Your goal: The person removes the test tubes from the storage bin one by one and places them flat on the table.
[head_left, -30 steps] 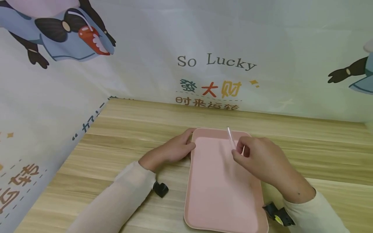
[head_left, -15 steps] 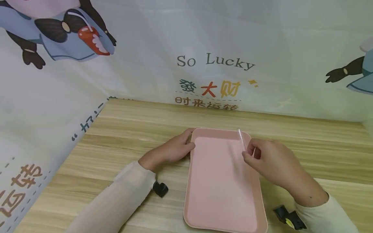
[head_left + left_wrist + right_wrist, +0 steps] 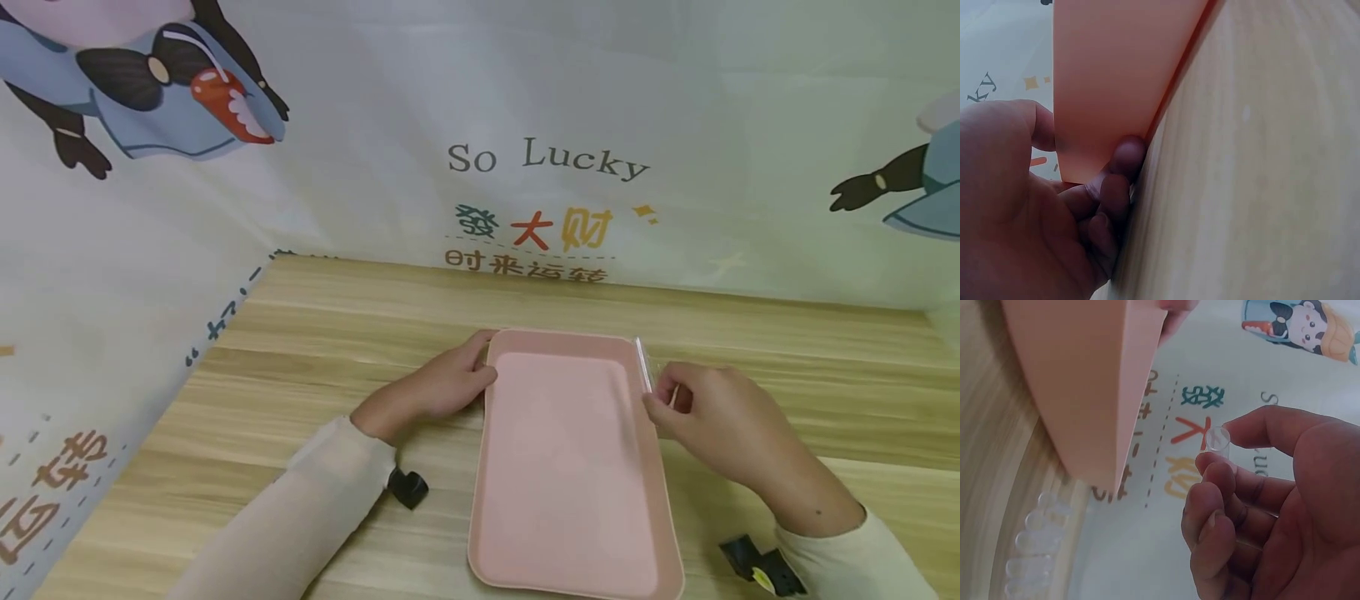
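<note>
A pink rectangular tray (image 3: 562, 467) lies lengthwise on the wooden table. My left hand (image 3: 442, 385) holds its far left side; in the left wrist view the thumb touches the tray's upper edge and the curled fingers are low against its wall (image 3: 1116, 69). Just beyond the tray's far right rim, my right hand (image 3: 720, 429) pinches a slim clear test tube (image 3: 643, 364) between thumb and index finger. The tube's round end (image 3: 1217, 439) faces the right wrist camera. Several similar clear test tubes (image 3: 1038, 531) lie side by side on the table past the tray.
A printed cloth backdrop (image 3: 360, 167) with lettering and cartoon figures rises behind the table and along its left side. Wood-grain tabletop (image 3: 315, 350) surrounds the tray. A black device (image 3: 761, 567) sits at the right sleeve, another black piece (image 3: 408, 487) at the left.
My right hand has moved right, carrying the test tube from above the tray to its right rim. The left hand keeps its hold on the tray. The view has shifted slightly.
</note>
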A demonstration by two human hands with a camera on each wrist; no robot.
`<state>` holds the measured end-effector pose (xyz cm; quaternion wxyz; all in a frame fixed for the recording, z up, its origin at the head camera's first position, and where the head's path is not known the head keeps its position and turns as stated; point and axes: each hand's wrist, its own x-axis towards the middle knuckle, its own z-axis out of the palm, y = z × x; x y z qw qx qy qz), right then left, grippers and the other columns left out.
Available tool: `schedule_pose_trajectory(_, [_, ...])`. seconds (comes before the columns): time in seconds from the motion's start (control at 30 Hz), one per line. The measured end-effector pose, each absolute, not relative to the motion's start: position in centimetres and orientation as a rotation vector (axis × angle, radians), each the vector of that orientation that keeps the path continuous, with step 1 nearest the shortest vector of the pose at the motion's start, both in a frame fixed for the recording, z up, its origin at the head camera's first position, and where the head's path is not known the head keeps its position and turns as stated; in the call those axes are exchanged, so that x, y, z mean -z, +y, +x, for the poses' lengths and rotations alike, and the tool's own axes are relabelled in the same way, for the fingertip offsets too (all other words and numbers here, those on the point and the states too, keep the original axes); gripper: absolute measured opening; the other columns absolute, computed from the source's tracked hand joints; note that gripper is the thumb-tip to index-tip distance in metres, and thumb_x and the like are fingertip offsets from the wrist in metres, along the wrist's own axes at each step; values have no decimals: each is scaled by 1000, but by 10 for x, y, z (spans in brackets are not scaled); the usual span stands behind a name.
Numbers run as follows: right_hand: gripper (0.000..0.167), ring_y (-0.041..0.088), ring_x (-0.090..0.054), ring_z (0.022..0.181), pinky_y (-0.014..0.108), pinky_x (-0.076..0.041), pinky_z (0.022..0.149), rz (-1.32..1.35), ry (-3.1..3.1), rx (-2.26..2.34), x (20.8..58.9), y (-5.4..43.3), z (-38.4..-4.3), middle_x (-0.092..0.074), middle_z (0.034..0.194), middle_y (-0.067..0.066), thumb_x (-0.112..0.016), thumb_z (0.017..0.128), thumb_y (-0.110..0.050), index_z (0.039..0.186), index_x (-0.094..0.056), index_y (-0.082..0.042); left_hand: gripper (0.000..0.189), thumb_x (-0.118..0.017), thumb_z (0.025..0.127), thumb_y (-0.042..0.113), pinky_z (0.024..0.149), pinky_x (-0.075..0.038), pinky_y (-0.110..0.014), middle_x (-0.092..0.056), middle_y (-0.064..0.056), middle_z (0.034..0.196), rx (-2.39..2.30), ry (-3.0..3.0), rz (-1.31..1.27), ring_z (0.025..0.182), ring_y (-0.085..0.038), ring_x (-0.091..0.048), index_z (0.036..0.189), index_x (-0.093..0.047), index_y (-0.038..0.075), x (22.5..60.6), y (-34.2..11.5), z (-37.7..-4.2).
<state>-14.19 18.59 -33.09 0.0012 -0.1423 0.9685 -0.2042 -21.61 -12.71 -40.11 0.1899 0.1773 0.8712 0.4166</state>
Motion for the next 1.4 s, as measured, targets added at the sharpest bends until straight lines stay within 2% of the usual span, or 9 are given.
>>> schedule_pose_trajectory(0.7, [22,13,-45,53,29,-35,50,-307,3003,607,348,232,-151,-55,63,-4,-59,98,-30,82,-64,-15,56,-42,100,21,93,-47,-37,-73,0,95,-1184,2444,505,89,-12,-65,154,-29,22,401,-128,-218])
schedule_pose_trajectory(0.93, [22,14,-45,53,31,-35,50,-253,2975,554,364,244,-148,-54,62,-4,-57,98,-29,86,-65,-12,56,-43,99,22,90,-47,-35,-72,0,92,-1182,2458,489,88,-13,-64,154,-30,21,404,-128,-218])
schedule_pose_trajectory(1.2, [22,14,-46,52,31,-36,49,-253,2953,530,377,255,-151,-54,62,-4,-57,98,-26,88,-66,-8,55,-42,100,22,93,-47,-36,-73,0,95,-1192,2446,509,90,-12,-65,154,-31,21,404,-129,-215])
schedule_pose_trajectory(1.4, [25,14,-45,53,31,-36,50,-247,2902,509,382,260,-155,-53,60,-3,-56,99,-26,92,-66,-4,55,-42,100,20,89,-48,-34,-73,0,92,-1188,2453,505,86,-12,-65,154,-30,21,403,-127,-216])
